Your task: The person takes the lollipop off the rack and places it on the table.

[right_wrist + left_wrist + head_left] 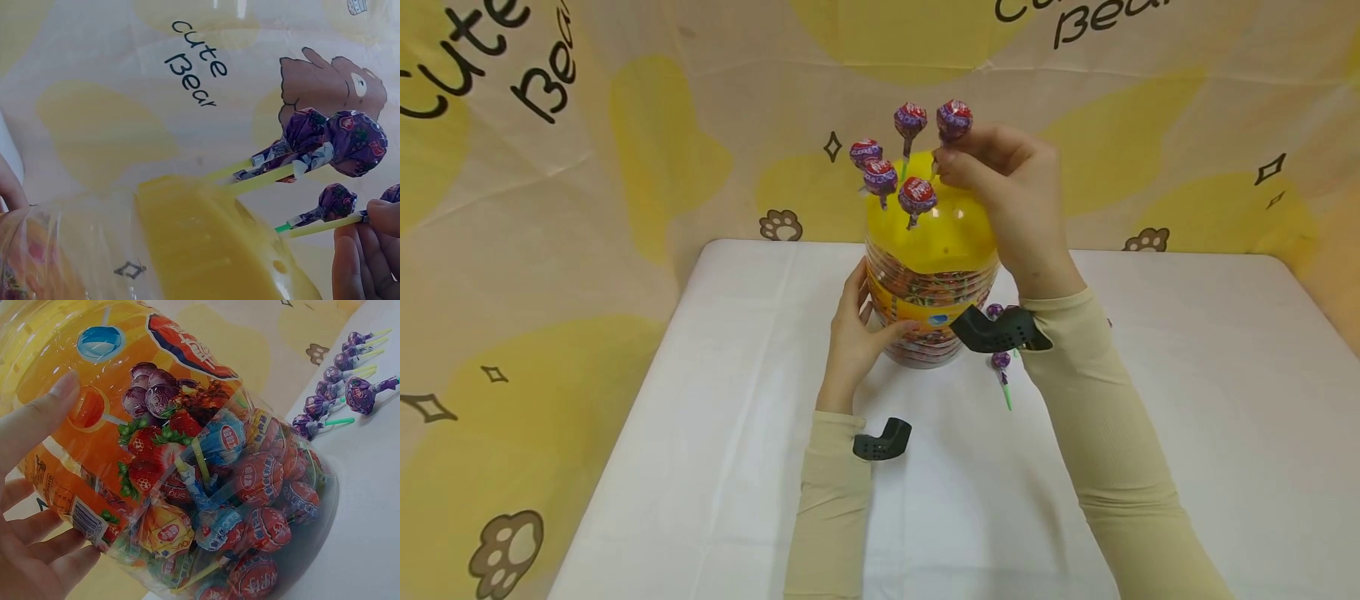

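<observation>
A clear ribbed jar (925, 287) of wrapped lollipops stands upright on the table under a domed yellow lid (958, 237). Several purple-wrapped lollipops (880, 177) stick up from the lid, their sticks in it. My right hand (1018, 187) pinches another purple lollipop (954, 121) low on its wrapper, above the lid's right side. In the right wrist view its yellow stick (325, 225) reaches down to the lid; whether the end is inside a hole I cannot tell. My left hand (859, 343) holds the jar's left side, thumb on the orange label (56, 428).
Several more purple lollipops (369, 395) lie on the white table (745, 467), right of the jar and partly hidden by my right forearm in the head view. A yellow printed cloth (917, 42) hangs behind and left of the table.
</observation>
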A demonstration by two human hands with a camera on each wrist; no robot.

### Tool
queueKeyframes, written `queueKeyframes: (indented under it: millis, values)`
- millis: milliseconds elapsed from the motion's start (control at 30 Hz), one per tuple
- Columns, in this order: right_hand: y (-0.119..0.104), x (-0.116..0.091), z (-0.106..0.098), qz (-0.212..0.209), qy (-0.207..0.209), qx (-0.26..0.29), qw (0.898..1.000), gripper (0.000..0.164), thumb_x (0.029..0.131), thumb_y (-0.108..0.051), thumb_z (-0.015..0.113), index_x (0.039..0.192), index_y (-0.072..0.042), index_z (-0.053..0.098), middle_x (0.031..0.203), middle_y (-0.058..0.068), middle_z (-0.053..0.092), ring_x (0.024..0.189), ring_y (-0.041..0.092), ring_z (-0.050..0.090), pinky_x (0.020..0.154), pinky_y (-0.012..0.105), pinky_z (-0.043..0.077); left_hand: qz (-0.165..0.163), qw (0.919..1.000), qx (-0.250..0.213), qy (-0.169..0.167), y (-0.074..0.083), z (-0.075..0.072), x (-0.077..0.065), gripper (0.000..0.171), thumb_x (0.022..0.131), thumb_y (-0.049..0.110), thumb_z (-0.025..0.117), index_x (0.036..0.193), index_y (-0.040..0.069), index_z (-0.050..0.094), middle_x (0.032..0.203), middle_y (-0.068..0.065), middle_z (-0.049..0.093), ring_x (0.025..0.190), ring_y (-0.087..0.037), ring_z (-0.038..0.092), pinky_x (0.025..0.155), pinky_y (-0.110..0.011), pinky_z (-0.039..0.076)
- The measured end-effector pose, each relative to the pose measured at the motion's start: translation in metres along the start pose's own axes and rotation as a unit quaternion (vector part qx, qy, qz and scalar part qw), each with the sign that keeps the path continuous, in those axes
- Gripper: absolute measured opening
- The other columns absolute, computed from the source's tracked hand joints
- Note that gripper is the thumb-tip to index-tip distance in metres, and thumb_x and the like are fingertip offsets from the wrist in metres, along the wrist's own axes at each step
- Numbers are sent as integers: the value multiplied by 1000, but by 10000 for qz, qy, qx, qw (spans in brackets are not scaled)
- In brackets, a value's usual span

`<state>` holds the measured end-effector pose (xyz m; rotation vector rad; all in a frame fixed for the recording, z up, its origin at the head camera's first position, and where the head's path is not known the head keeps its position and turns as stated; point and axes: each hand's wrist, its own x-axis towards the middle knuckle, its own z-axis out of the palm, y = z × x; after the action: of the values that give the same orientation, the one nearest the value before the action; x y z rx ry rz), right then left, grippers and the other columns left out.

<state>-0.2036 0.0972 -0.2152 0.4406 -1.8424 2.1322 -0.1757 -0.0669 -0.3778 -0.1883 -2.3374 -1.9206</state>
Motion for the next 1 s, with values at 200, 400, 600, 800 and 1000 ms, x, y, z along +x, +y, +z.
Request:
queueKeyframes:
  millis: [200, 400, 600, 800, 1000]
  values:
    - [0, -3, -5, 51, 3, 404, 9992, 12, 80, 5, 70, 92, 3, 71, 90, 13, 67, 79, 25, 63, 76, 27, 57, -31, 10000, -9, 15, -1, 0, 0, 94, 75, 20, 81, 150, 19, 23, 152, -1, 28, 137, -22, 30, 111, -34, 31]
    - [1, -11, -13, -137, -35, 404, 9991, 8, 83, 4, 68, 89, 1, 71, 87, 13, 66, 77, 25, 61, 77, 27, 56, -21, 10000, -29, 18, 0, 1, 0, 94, 76, 19, 80, 150, 18, 23, 152, -1, 27, 137, -22, 30, 111, -33, 31]
    - [1, -18, -20, -205, -18, 509, 9985, 7, 84, 5, 66, 88, 2, 72, 85, 12, 67, 78, 25, 61, 78, 27, 56, -8, 10000, -20, 30, 0, 0, -1, 93, 76, 19, 80, 150, 18, 23, 152, -1, 28, 137, -23, 30, 111, -34, 31]
    - [1, -24, -25, -152, 79, 598, 9981, 6, 83, 6, 67, 87, 4, 71, 83, 12, 67, 77, 25, 62, 77, 28, 56, -8, 10000, -33, 10, 0, 0, 0, 94, 76, 19, 80, 150, 19, 22, 152, -2, 27, 137, -23, 30, 111, -35, 31]
    - [0, -33, -31, 92, 138, 741, 9971, 9, 82, 4, 69, 90, 9, 69, 85, 14, 66, 78, 25, 61, 80, 27, 55, -2, 10000, -59, 23, 0, 1, 0, 94, 76, 18, 80, 150, 19, 23, 152, -2, 27, 137, -23, 30, 111, -34, 31]
